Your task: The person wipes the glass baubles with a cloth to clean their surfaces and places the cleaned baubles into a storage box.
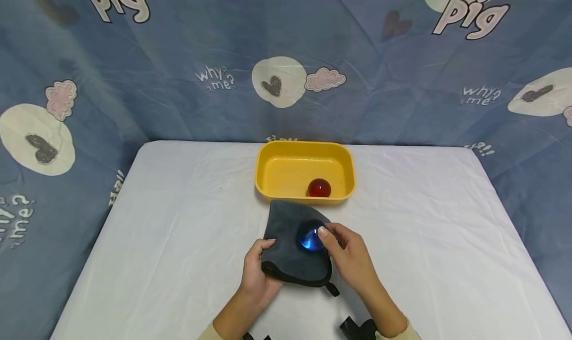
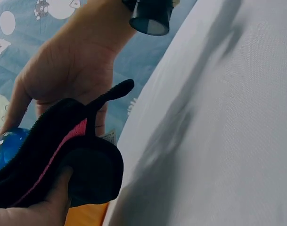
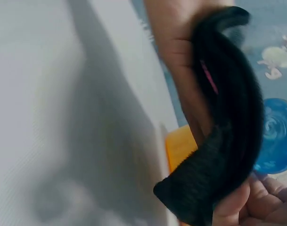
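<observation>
A dark grey cloth pouch (image 1: pixel 292 260) with black trim and a short loop is held above the white table, its trimmed edge towards me. My left hand (image 1: pixel 260 270) grips its left side, thumb on top. Between thumb and fingers my right hand (image 1: pixel 350 253) pinches a glassy blue ball (image 1: pixel 309 238) over the pouch's right part. The left wrist view shows the blue ball (image 2: pixel 9 147) beside the pouch (image 2: pixel 94 165), with pink lining at its opening. In the right wrist view the blue ball (image 3: pixel 275 136) sits above the right hand's fingers (image 3: pixel 263 202).
Just beyond the pouch stands a yellow tray (image 1: pixel 286 145) with a red ball (image 1: pixel 319 187) in its near right part. The table (image 1: pixel 178 240) has a white cloth, and a blue patterned curtain (image 1: pixel 178 47) rises behind it.
</observation>
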Available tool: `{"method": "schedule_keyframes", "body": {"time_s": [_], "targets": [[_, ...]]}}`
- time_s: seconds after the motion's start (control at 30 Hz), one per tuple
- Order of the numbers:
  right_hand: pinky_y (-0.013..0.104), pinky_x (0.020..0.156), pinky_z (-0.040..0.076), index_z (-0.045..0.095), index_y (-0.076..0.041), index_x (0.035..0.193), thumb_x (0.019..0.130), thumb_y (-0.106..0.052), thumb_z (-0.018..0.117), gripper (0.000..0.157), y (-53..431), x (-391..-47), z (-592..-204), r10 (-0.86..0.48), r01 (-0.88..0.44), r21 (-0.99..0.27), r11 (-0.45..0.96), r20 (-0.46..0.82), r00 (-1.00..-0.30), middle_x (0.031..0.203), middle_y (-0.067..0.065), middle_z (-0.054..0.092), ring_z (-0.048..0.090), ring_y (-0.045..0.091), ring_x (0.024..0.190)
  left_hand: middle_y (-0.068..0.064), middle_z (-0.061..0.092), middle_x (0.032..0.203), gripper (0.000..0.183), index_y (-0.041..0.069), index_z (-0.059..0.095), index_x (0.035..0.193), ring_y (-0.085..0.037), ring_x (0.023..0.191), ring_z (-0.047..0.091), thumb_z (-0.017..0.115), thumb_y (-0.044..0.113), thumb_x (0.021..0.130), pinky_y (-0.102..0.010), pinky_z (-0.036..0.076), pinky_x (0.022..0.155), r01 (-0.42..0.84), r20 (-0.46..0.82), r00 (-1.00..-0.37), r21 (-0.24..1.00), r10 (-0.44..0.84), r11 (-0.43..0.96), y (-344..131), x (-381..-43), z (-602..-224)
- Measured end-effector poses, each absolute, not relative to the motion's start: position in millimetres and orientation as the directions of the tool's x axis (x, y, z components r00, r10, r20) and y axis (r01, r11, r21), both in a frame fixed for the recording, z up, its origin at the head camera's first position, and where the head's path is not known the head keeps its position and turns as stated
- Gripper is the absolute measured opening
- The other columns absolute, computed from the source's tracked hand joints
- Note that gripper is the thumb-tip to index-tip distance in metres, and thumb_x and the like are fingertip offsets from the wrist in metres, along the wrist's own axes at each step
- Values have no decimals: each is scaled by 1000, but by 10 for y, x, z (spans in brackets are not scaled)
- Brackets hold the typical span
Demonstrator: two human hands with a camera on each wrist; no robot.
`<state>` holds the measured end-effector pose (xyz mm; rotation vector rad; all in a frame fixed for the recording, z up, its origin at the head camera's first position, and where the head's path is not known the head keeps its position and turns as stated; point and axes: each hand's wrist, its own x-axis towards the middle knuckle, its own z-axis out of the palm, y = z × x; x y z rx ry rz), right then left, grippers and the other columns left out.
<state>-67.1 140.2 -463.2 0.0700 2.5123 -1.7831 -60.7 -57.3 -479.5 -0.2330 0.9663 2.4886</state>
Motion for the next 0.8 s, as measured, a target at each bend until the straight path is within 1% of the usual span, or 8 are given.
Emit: {"method": "schedule_keyframes", "body": {"time_s": [0.1,0.23,0.33,0.47,0.57,0.63,0.7,0.8], "targets": [[27,68,52,72,1,112,107,-33,59,37,1442,-720,-4593,-13,157,-976,153,-161,-987,83,11,66,61,21,78,-7,33,152,62,7,13,162,-20,135,42,22,21,102,-35,38,112,-463,-299,-886,594,354,-658,-604,-608,-4791],[30,80,59,66,9,123,111,-33,52,46,1454,-813,-4562,-103,189,-980,-54,-183,-978,97,21,73,70,24,86,-9,29,155,63,7,10,162,-22,138,39,20,22,102,-36,36,114,-448,-281,-894,595,350,-667,-646,-608,-4778],[35,85,60,63,10,128,111,-36,51,50,1430,-923,-4532,-146,184,-976,-114,-166,-975,107,23,74,73,26,90,-10,27,157,63,8,10,163,-23,140,37,21,22,102,-36,35,115,-440,-272,-898,597,346,-671,-676,-612,-4766],[40,90,59,63,11,128,110,-35,53,50,1394,-1064,-4470,-138,170,-972,-160,-148,-979,115,22,72,75,29,94,-11,25,160,65,9,8,164,-23,141,36,22,23,102,-37,34,116,-438,-276,-899,596,341,-672,-710,-617,-4756],[42,91,59,64,11,128,109,-36,56,51,1387,-1141,-4429,-111,157,-973,-172,-139,-984,120,23,70,75,30,98,-10,26,159,65,9,8,164,-22,140,38,23,23,102,-36,35,115,-440,-283,-898,593,337,-675,-727,-612,-4753],[40,92,58,64,10,130,108,-37,58,52,1386,-1190,-4402,-84,144,-979,-146,-133,-988,123,22,70,74,30,102,-10,27,157,65,8,9,164,-22,139,39,22,23,102,-36,35,114,-439,-282,-898,590,337,-678,-733,-609,-4750],[37,92,58,64,8,131,106,-40,61,53,1386,-1241,-4383,-47,130,-988,-86,-126,-991,123,21,70,74,29,103,-9,28,156,64,8,9,163,-21,138,40,22,23,102,-36,36,114,-437,-277,-899,586,338,-682,-736,-605,-4749],[32,93,57,65,5,133,104,-43,64,56,1374,-1304,-4360,13,102,-993,64,-102,-995,121,19,72,74,28,104,-7,30,154,63,7,10,162,-21,137,40,21,23,102,-36,36,114,-438,-276,-899,588,340,-680,-741,-592,-4744]]}}
